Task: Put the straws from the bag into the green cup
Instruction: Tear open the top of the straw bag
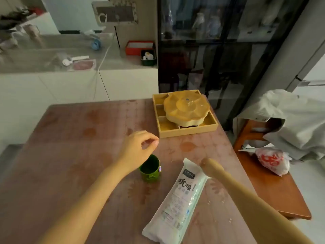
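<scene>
A small dark green cup (150,169) stands upright on the brown table, and its inside looks dark. My left hand (139,149) hovers just above and behind the cup, thumb and forefinger tips pinched together with nothing visible between them. A long white bag of straws (177,199) with black lettering lies flat to the right of the cup, pointing away from me. My right hand (210,167) is curled at the bag's upper right edge and touches it. Its fingers are mostly hidden.
A yellow flower-shaped lidded dish (187,108) sits in a wooden divided tray (186,130) at the table's far right. Right of the table, a wooden bench (269,187) carries a red-and-white plastic bag (271,162) and grey cloth (290,120). A white counter and a dark glass cabinet stand behind.
</scene>
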Available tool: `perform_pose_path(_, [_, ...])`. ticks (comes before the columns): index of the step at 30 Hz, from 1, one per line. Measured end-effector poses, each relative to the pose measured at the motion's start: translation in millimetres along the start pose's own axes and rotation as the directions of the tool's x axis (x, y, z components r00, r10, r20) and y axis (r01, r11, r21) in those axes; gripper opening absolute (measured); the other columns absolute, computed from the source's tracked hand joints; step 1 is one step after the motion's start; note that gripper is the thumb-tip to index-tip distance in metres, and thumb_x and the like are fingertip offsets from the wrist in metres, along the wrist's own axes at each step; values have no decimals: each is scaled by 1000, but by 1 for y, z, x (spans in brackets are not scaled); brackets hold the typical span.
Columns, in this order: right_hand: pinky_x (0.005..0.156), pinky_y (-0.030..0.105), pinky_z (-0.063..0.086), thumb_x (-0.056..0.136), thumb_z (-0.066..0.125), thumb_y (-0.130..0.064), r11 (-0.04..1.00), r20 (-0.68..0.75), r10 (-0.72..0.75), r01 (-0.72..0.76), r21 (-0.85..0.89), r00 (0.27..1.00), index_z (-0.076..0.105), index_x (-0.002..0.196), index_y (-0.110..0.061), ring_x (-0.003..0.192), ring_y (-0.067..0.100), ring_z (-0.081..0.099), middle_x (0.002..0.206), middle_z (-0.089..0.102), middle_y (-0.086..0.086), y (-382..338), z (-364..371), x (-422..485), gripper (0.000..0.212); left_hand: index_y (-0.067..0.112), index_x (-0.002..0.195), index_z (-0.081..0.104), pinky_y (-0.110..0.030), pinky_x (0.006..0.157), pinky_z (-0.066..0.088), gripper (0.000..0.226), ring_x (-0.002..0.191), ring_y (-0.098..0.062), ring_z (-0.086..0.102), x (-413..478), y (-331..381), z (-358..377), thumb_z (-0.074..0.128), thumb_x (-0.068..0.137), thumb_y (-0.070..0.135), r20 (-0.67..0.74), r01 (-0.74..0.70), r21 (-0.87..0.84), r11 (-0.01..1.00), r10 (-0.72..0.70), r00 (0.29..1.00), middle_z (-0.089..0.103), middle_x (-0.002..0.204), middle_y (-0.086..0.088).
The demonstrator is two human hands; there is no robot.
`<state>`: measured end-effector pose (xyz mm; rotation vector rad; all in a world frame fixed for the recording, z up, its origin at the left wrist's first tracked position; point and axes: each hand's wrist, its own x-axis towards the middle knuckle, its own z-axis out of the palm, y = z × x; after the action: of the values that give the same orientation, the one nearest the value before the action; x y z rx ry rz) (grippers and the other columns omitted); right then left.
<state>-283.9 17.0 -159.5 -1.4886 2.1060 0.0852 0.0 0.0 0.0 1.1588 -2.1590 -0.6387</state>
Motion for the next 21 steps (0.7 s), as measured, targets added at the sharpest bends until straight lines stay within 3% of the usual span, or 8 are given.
perform_pose_path(2, [66,29,45,95,40,-14,998,37,60,-62,33,998,59,79,-9,73,20,54,82,60,5,4,5,8,26,29,83,68,-9,66,41,12,79,0,55,-3,-4,6,61,85,20,-10,74,-22,997,-74,997,63,78,18])
perform_pose_path(6, [68,26,42,93,47,-16,993,144,63,-76,87,988,69,100,0,77,18,52,92,65,12,-1,-2,3,29,31,87,67,-10,64,42,12,81,4,55,-19,-19,13,59,86,24,58,155,29,988,-156,986,60,79,23])
perform_pose_path(11, [69,29,53,89,57,-20,985,45,-31,23,169,998,74,85,-5,71,17,61,84,71,10,-26,-62,-38,23,28,84,67,-13,60,41,11,74,0,56,-13,-17,13,57,87,26,136,260,71,963,-268,954,64,80,17])
perform_pose_path(14, [48,18,48,84,67,-26,949,-84,-103,123,289,991,69,76,-16,60,9,63,73,68,1,-53,-115,-83,12,19,76,67,-22,60,49,16,65,-5,61,3,10,16,58,87,26,222,328,-138,934,-294,930,66,69,7])
perform_pose_path(16, [41,11,43,82,69,-27,927,-186,-173,224,300,967,68,71,-21,47,4,60,65,66,-2,-75,-139,-113,12,10,77,67,-21,54,51,21,59,-5,62,13,31,19,58,88,26,293,364,-334,870,-272,917,66,67,1])
perform_pose_path(19, [39,9,44,83,67,-25,906,-292,-255,333,260,922,70,69,-14,40,2,56,59,67,3,-109,-150,-142,18,5,83,67,-25,52,54,29,59,-15,65,25,53,15,57,88,32,358,444,-529,723,-285,889,66,66,-5])
perform_pose_path(21, [41,11,46,84,64,-20,900,-320,-276,361,246,906,70,71,-8,42,5,59,58,67,7,-124,-144,-151,20,9,84,66,-26,52,54,28,58,-14,66,29,58,10,57,88,35,390,494,-546,676,-316,865,66,66,-3])
